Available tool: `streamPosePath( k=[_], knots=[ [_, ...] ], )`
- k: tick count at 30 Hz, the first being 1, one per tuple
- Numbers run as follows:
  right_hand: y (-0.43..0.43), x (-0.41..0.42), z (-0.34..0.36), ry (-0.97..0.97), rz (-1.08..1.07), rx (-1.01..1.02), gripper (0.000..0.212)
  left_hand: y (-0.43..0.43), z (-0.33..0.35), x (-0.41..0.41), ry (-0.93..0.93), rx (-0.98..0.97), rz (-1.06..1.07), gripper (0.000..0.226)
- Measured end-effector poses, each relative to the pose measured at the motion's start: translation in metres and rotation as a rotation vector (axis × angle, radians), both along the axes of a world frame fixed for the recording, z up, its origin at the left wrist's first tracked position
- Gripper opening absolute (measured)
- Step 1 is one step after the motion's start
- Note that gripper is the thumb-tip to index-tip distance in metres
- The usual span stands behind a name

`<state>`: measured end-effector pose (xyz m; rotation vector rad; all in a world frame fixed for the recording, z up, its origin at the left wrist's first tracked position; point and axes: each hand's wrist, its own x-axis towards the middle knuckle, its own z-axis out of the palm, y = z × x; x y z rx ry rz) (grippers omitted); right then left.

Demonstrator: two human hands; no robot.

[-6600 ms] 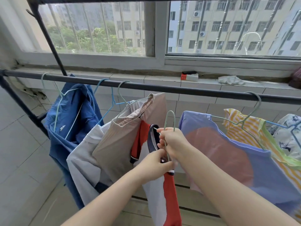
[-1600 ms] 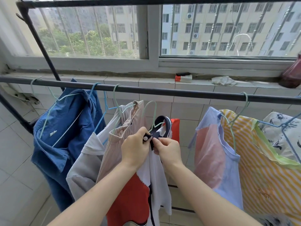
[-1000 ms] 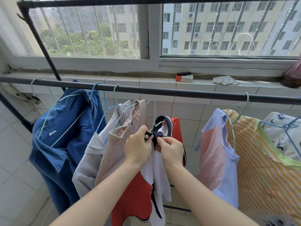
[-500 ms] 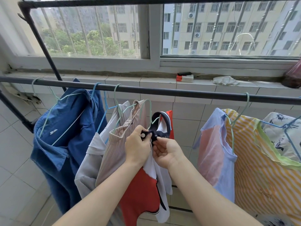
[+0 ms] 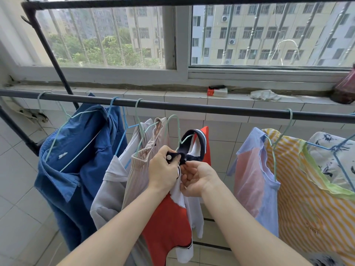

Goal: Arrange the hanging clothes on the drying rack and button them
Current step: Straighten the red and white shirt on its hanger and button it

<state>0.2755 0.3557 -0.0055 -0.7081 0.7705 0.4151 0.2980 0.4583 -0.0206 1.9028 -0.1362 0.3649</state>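
Matt black metal rail [image 5: 211, 110]

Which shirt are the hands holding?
The red-and-white shirt with the navy collar: left hand and right hand both pinch that collar; none other is gripped.

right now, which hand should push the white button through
Probably left: the left hand grips the collar tab bearing the white button, thumb beside it; the right hand pinches the other tab.

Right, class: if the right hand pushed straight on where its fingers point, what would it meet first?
The right hand pinches the navy collar tab; straight beyond, probably the left hand, though depth is unclear.
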Motion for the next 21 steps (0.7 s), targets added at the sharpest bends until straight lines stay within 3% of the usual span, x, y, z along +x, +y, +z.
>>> streamPosePath(
  k=[8,12,18,20,21],
  knots=[
    [0.005,0.000,-0.001,-0.138,-0.074,-0.351,0.013,0.004,0.004,-0.002,0.027,0.169,-0.101,0.032],
    [0.004,0.000,-0.005,-0.122,-0.104,-0.418,0.013,0.006,0.002,-0.002,0.047,0.188,-0.110,0.035],
    [-0.005,-0.002,-0.016,0.058,-0.093,-0.336,0.011,0.000,0.005,-0.007,0.023,0.180,-0.183,0.036],
    [-0.013,-0.007,-0.016,-0.040,0.035,-0.594,0.011,0.003,0.008,-0.005,0.021,0.211,-0.161,0.036],
    [-0.019,-0.009,-0.015,-0.142,0.120,-0.839,0.016,0.005,0.008,-0.004,0.020,0.230,-0.151,0.037]
  ],
)
